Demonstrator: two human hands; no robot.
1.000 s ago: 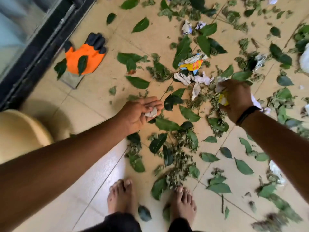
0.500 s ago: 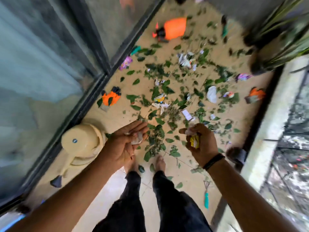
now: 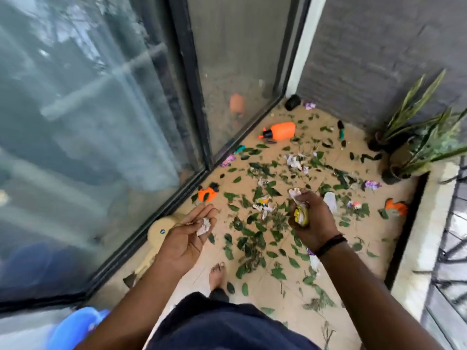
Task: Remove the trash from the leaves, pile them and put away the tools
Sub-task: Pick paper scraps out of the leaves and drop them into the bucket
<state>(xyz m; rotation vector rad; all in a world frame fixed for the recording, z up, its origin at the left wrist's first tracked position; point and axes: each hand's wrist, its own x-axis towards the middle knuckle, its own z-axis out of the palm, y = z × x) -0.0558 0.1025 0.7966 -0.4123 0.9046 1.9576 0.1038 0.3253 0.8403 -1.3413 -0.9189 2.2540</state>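
Note:
Green leaves (image 3: 255, 236) lie scattered over the tan tiled floor, mixed with crumpled paper scraps (image 3: 262, 207) and purple wrappers (image 3: 371, 184). My left hand (image 3: 188, 234) is palm up at waist height, and a small crumpled white paper (image 3: 204, 226) lies on its relaxed fingers. My right hand (image 3: 312, 221) grips a bundle of trash, with a yellow wrapper (image 3: 300, 214) and white paper sticking out of the fist. Tools on the floor: an orange spray bottle (image 3: 280, 131), an orange glove (image 3: 207, 193) by the glass and another orange glove (image 3: 396, 207) at right.
Glass sliding doors (image 3: 101, 122) with a black frame run along the left. A beige watering can (image 3: 159, 232) stands by the frame, a blue container (image 3: 75, 329) at bottom left. Potted plants (image 3: 414, 147) fill the far right corner. A ledge and railing (image 3: 429, 248) bound the right.
I have stood up from a crouch, so the view has pulled back and tilted up over the whole balcony. Both hands have risen with their trash, the left turning palm up.

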